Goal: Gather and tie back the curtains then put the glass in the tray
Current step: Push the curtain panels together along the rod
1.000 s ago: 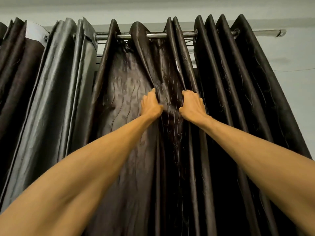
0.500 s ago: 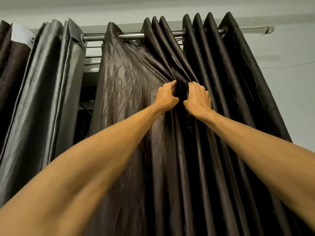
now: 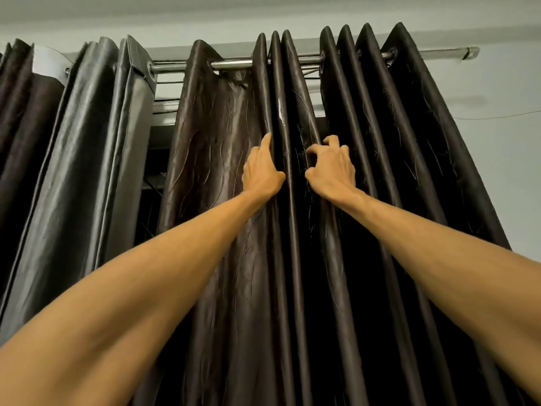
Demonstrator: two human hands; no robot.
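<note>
A dark curtain hangs in pleats from the rod across the centre and right of the frame, a greyer curtain bunched at upper left. At centre the left hand grips one pleat, fingers tucked behind it; the right hand pinches the next.

Dim, flat light — wide-angle distortion

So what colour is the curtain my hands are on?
The curtain is glossy dark brown with faint wavy embossed lines; the head view shows it.
</note>
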